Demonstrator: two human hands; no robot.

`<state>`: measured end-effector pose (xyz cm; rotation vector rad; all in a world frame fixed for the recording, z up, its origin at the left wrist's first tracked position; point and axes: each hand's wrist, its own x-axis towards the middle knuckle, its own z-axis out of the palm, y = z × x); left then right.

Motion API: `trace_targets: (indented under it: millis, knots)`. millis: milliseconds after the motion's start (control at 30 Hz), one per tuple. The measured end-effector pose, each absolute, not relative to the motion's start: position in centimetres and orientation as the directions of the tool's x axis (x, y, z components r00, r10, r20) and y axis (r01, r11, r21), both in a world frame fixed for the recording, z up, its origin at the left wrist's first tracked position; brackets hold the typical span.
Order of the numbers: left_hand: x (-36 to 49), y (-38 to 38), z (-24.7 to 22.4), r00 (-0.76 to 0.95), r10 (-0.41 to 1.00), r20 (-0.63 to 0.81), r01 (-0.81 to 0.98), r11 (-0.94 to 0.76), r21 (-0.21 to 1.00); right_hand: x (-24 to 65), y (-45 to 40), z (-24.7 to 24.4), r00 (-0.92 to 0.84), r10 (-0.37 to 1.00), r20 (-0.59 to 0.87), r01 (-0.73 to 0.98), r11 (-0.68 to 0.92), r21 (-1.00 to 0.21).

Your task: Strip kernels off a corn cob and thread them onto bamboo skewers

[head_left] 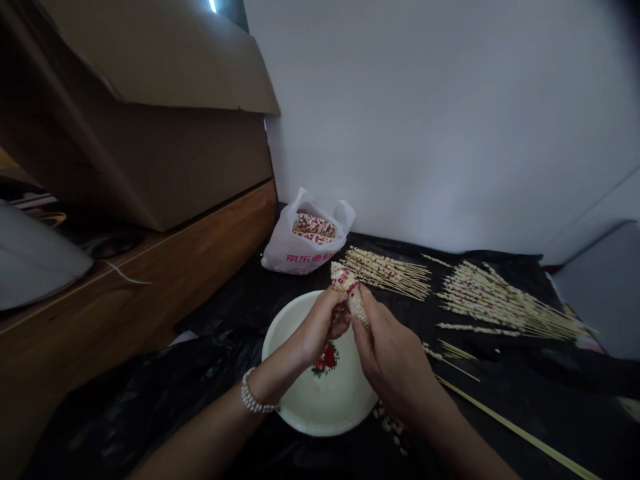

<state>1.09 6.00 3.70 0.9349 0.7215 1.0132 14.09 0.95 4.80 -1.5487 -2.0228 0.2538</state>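
An ear of corn [356, 303] with pale and purple-red kernels is held above a white bowl [313, 417]. My right hand [387, 340] wraps round its lower part, fingers closed. My left hand [323, 320], with a beaded bracelet at the wrist, is closed against the corn's left side, its thumb on the kernels. Part of the corn's lower end shows bare, pale cob. Inside the bowl a red flower print [326, 359] shows below my hands; few details of the bowl's contents can be made out.
Behind the bowl stands a white plastic bag [285, 250] of corn ears. Skewers threaded with kernels [393, 270] lie in piles on black plastic sheeting [215, 313], right. Long bare sticks [515, 427] lie nearer. A cardboard box [200, 160] and wooden edge [165, 287] stand left; a white wall rises behind.
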Motion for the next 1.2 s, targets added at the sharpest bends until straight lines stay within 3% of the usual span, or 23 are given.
trace_targets:
  millis: [300, 467, 867, 1200]
  knots:
    - [1.3, 5.5, 4.4, 0.297, 0.940, -0.168, -0.321, 0.264, 0.909, 14.1, 1.0, 4.8, -0.167, 0.946, 0.278, 0.759, 0.303, -0.576]
    - [0.7, 5.7, 4.5, 0.444, 0.889, -0.109, -0.362, 0.290, 0.886, 14.7, 1.4, 5.4, -0.175, 0.945, 0.274, 0.727, 0.312, -0.612]
    - [1.5, 5.5, 4.6, 0.291, 0.938, -0.191, -0.249, 0.267, 0.931, 14.2, 0.7, 4.8, -0.159, 0.904, 0.397, 0.866, 0.320, -0.383]
    - [1.4, 5.6, 4.6, 0.327, 0.929, -0.172, -0.332, 0.283, 0.900, 15.0, 1.4, 5.1, -0.186, 0.911, 0.369, 0.673, 0.392, -0.628]
